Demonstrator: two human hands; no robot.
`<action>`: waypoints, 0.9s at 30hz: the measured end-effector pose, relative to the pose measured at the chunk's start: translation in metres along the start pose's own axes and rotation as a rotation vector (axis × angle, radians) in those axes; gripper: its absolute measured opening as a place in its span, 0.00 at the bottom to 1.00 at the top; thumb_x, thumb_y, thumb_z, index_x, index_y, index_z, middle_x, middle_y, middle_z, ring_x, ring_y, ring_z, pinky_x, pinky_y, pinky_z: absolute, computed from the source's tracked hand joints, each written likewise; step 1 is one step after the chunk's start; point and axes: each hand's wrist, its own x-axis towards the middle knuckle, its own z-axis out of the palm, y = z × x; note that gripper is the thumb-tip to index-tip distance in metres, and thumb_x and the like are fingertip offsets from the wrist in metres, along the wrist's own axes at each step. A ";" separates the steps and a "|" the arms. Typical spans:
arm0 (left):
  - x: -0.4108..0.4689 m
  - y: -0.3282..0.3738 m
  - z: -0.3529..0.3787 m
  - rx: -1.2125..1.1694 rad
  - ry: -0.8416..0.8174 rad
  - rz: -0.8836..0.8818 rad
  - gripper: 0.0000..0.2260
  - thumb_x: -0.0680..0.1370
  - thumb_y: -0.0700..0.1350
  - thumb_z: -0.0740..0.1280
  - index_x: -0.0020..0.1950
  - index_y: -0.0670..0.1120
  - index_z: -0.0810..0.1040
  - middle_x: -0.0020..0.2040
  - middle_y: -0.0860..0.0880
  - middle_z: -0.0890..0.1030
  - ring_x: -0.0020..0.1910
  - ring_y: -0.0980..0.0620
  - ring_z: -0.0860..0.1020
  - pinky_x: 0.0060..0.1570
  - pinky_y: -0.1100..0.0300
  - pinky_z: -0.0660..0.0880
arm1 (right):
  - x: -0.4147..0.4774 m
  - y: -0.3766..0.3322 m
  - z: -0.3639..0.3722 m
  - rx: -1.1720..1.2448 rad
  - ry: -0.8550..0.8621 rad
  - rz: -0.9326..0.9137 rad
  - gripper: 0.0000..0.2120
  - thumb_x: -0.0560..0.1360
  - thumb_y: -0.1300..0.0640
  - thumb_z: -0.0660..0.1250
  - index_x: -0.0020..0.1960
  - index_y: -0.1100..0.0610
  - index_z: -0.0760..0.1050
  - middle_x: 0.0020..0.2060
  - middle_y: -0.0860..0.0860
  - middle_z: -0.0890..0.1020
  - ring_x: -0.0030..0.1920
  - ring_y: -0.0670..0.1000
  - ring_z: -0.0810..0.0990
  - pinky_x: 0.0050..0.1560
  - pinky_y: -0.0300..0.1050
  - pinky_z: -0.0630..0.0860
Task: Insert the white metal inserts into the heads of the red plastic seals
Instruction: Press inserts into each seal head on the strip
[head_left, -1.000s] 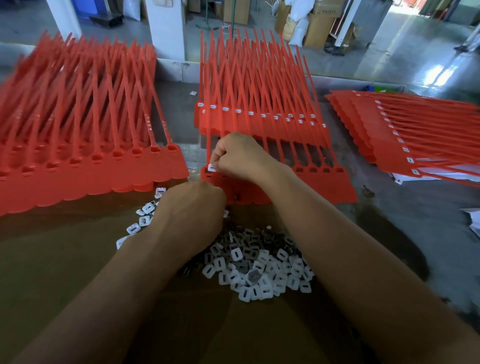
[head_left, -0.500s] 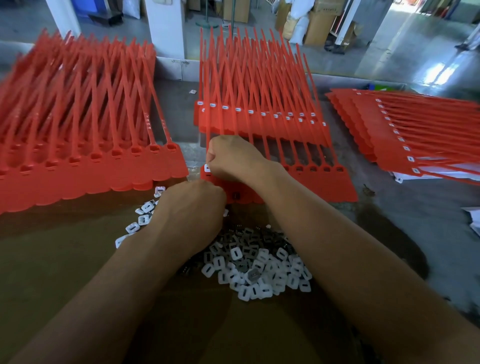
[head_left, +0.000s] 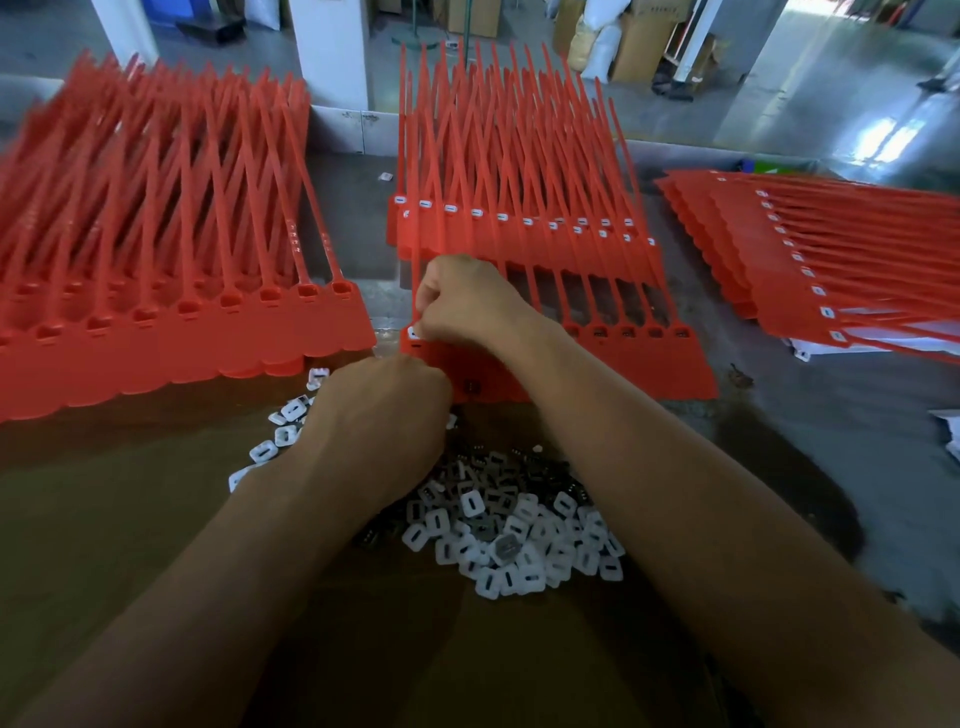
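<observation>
Right hand (head_left: 467, 306) is pinching a white insert (head_left: 414, 332) into the leftmost head of the near red seal strip (head_left: 623, 364). Left hand (head_left: 384, 415) is curled over the insert pile (head_left: 519, 540), can't tell if it's holding any. Next probably means seating it flush, then the neighbouring head

The insert pile (head_left: 519, 540) lies before the seals (head_left: 649, 374).
</observation>
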 end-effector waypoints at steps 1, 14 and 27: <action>0.000 0.000 0.000 0.003 0.001 -0.001 0.13 0.77 0.41 0.57 0.57 0.48 0.77 0.49 0.49 0.78 0.47 0.50 0.78 0.41 0.60 0.70 | 0.001 0.001 0.001 0.020 -0.006 0.018 0.06 0.71 0.62 0.65 0.47 0.61 0.79 0.45 0.54 0.82 0.47 0.53 0.80 0.46 0.44 0.76; 0.003 -0.024 0.000 -0.295 0.008 0.016 0.20 0.70 0.33 0.61 0.53 0.52 0.82 0.55 0.49 0.81 0.54 0.47 0.78 0.54 0.51 0.73 | -0.037 0.015 -0.015 0.326 0.107 -0.084 0.04 0.71 0.61 0.69 0.46 0.57 0.79 0.35 0.41 0.76 0.39 0.41 0.75 0.40 0.28 0.69; 0.004 -0.022 0.002 -0.345 0.011 -0.063 0.20 0.72 0.32 0.59 0.54 0.50 0.81 0.58 0.50 0.79 0.57 0.48 0.75 0.57 0.50 0.71 | -0.127 0.016 -0.033 0.157 -0.368 -0.263 0.08 0.70 0.56 0.72 0.49 0.54 0.80 0.37 0.39 0.75 0.38 0.32 0.74 0.41 0.23 0.69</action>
